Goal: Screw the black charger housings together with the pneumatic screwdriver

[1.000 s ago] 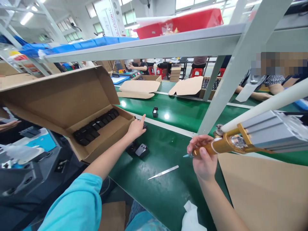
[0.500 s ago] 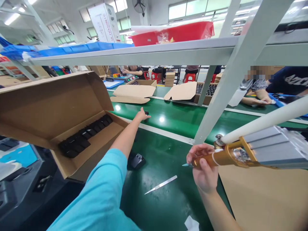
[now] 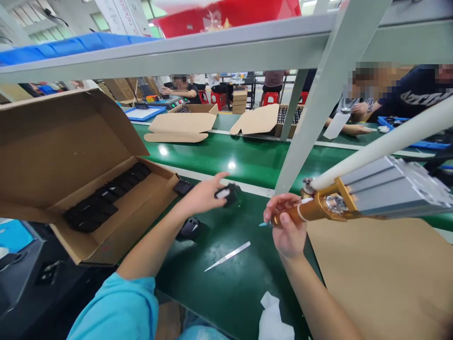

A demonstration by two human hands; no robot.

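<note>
Above the green bench, my left hand (image 3: 201, 198) is closed on a small black part (image 3: 232, 194) with a pale face, slightly blurred. My right hand (image 3: 290, 233) wraps around the gold barrel of a dispensing gun (image 3: 320, 206), whose blue-green needle tip (image 3: 264, 224) points left. Two more black parts lie by my left forearm: one black part (image 3: 191, 227) on the bench, another black part (image 3: 183, 187) beside the box corner. Metal tweezers (image 3: 228, 256) rest between my arms. A crumpled white tissue (image 3: 274, 318) is near the bench's front edge.
An open cardboard box (image 3: 141, 208) with a row of black parts stands at left. A flat cardboard sheet (image 3: 385, 259) lies at right. A slanted white post (image 3: 307, 123) and overhead shelf (image 3: 177, 54) frame the bench. Across the green belt (image 3: 212, 153), other people sit working.
My left hand has drawn back from the green belt toward the bench with a black part in it. My right hand still grips the dispensing gun. The view has tilted down.
</note>
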